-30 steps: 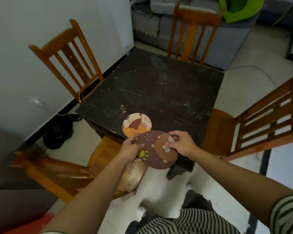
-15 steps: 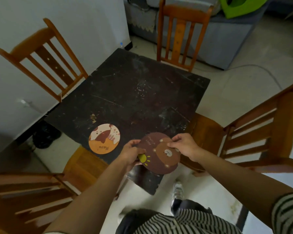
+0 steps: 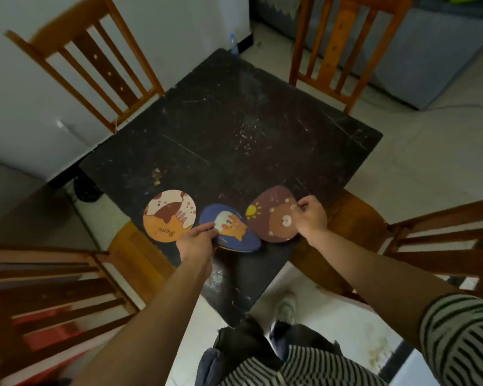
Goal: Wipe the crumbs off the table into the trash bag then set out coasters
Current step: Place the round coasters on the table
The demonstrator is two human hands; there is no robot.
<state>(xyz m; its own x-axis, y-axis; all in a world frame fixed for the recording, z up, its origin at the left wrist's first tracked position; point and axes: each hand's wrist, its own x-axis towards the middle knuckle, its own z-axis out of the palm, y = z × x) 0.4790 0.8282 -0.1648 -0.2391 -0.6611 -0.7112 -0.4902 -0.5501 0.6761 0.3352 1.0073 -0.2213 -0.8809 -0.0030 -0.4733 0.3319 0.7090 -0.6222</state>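
An orange and cream coaster [image 3: 169,215] marked "Meow" lies flat near the front left edge of the dark square table [image 3: 234,135]. My left hand [image 3: 197,240] grips a blue coaster [image 3: 232,232] with a chick picture, held just above the table's near corner; there may be more coasters stacked under it. My right hand [image 3: 311,217] pinches the right edge of a brown bear coaster [image 3: 273,215], which overlaps the blue one's right side. Small pale specks dot the middle of the table.
Four wooden chairs surround the table: far left [image 3: 89,59], far right [image 3: 343,48], near left [image 3: 53,288], right [image 3: 441,238]. A dark bag [image 3: 88,188] sits on the floor by the wall. A grey sofa [image 3: 444,59] stands behind.
My right hand has pulled the brown bear coaster off the stack to the right, uncovering the blue coaster in my left hand. Both hands now hover over the table's near corner.
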